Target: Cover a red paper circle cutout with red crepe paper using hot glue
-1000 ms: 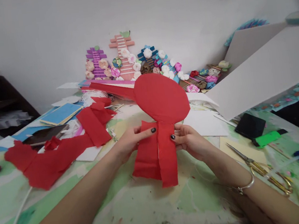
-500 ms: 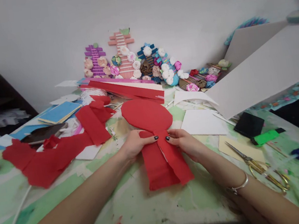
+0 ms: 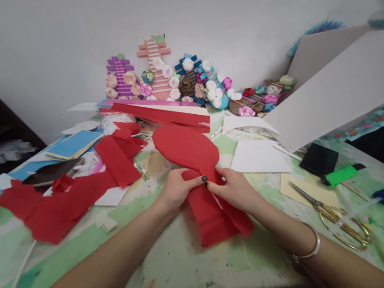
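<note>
A red paper piece point(image 3: 187, 145) lies in front of me, with a flat rounded top, a gathered neck and a loose lower sheet folded around with an edge overlapping. My left hand point(image 3: 181, 188) grips the neck from the left, its thumb pressed on the front. From the other side my right hand point(image 3: 233, 186) pinches the same neck, its thumb close to the left thumb. The fingers behind the paper are hidden. Below the hands the lower sheet flares out, and a pale slit shows along its overlap.
Red crepe scraps point(image 3: 61, 203) spread across the left. Gold-handled scissors point(image 3: 339, 214) lie on the right, near a green glue-gun-like tool point(image 3: 343, 175) and a black square point(image 3: 319, 160). White card point(image 3: 259, 156) rests behind my right hand. Decorated stick crafts point(image 3: 157, 73) lean on the wall.
Both thumbs have drawn closer together at the neck. The lower sheet has swung slightly right, and the rounded top has tilted a little.
</note>
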Demonstrator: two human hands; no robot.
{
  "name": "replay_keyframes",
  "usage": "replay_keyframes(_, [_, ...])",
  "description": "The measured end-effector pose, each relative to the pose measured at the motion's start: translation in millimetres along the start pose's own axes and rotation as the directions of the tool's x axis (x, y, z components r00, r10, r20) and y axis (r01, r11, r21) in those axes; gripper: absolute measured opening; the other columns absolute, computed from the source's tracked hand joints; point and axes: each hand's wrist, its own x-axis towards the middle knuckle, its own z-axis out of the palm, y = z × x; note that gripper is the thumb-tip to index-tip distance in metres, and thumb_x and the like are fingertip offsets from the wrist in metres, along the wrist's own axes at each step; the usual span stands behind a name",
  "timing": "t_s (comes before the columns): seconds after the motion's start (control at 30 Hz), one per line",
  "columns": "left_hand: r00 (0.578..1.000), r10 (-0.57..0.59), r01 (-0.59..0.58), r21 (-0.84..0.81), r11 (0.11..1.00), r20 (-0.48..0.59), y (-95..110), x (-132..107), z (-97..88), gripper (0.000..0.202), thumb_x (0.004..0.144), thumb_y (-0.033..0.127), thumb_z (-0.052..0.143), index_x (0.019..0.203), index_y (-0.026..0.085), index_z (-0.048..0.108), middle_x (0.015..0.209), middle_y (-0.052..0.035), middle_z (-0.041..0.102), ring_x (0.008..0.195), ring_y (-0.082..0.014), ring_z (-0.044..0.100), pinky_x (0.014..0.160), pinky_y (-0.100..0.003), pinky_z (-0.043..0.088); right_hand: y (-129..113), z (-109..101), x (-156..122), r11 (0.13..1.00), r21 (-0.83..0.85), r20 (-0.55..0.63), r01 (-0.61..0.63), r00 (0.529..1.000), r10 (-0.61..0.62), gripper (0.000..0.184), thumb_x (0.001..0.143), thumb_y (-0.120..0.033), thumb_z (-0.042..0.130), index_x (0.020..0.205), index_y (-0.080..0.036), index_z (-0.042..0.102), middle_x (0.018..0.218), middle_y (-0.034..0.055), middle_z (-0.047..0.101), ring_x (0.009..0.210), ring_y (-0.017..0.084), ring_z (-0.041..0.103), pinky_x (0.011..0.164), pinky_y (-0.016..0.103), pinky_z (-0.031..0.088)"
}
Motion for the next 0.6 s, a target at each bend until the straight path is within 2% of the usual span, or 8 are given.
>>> replay_keyframes(0.17, [1.0, 0.022, -0.021, 0.041, 0.999, -0.022, 2, -4, 3.9, 0.026, 0.056, 0.029, 0.084, 0.07, 0.013, 0.069, 0.068, -0.0024, 0.071, 0.058, -0.0148, 0.062, 0.058, -0.026, 0.05, -10, -4, -4, 0.994, -0.105, -0.014, 0.001, 1.0, -0.003, 0.014, 0.073, -0.032, 0.056, 0.07, -0.018, 0.057, 0.065, 0.0001, 0.063, 0.06, 0.014, 0.055, 0.054, 0.023, 0.036])
replay_keyframes(0.3, [0.999, -0.008, 0.006, -0.045, 0.999, -0.035, 7, -6, 7.5, 0.023, 0.06, 0.026, 0.082, 0.071, 0.012, 0.069, 0.066, -0.0039, 0.07, 0.056, -0.0144, 0.062, 0.055, -0.025, 0.05, -9, -5, -2, 0.997, -0.076, -0.026, 0.006, 1.0, -0.008, 0.018, 0.072, -0.031, 0.056, 0.079, -0.017, 0.064, 0.074, 0.0027, 0.069, 0.066, 0.016, 0.06, 0.058, 0.023, 0.041])
replay_keyframes(0.47, [0.986, -0.162, 0.169, -0.301, 0.938, 0.047, 13, 0, -0.6, 0.027, 0.079, 0.04, 0.065, 0.089, 0.015, 0.069, 0.077, -0.0077, 0.073, 0.061, -0.0191, 0.067, 0.057, -0.03, 0.054, -6, -9, 1, 0.996, 0.075, -0.017, -0.056, 0.998, 0.057, 0.039, 0.07, -0.026, 0.059, 0.108, -0.019, 0.067, 0.084, 0.0024, 0.073, 0.071, 0.017, 0.066, 0.064, 0.024, 0.047])
replay_keyframes(0.53, [0.973, -0.223, 0.232, -0.321, 0.918, 0.066, 14, 5, -6.3, 0.026, 0.081, 0.037, 0.063, 0.094, 0.016, 0.068, 0.081, -0.0078, 0.074, 0.065, -0.0203, 0.068, 0.059, -0.031, 0.056, -6, -9, 1, 0.996, 0.079, 0.005, -0.051, 0.999, 0.05, 0.043, 0.069, -0.025, 0.059, 0.112, -0.02, 0.066, 0.084, 0.0018, 0.074, 0.072, 0.018, 0.067, 0.064, 0.024, 0.047])
replay_keyframes(0.6, [0.968, -0.236, 0.251, -0.353, 0.902, 0.083, 14, 11, -10.2, 0.022, 0.081, 0.031, 0.064, 0.097, 0.016, 0.068, 0.084, -0.0076, 0.074, 0.068, -0.0199, 0.069, 0.065, -0.032, 0.057, -7, -8, 1, 0.999, 0.024, -0.001, -0.033, 0.999, 0.033, 0.042, 0.068, -0.026, 0.061, 0.109, -0.021, 0.067, 0.085, 0.0015, 0.074, 0.074, 0.019, 0.067, 0.066, 0.025, 0.048])
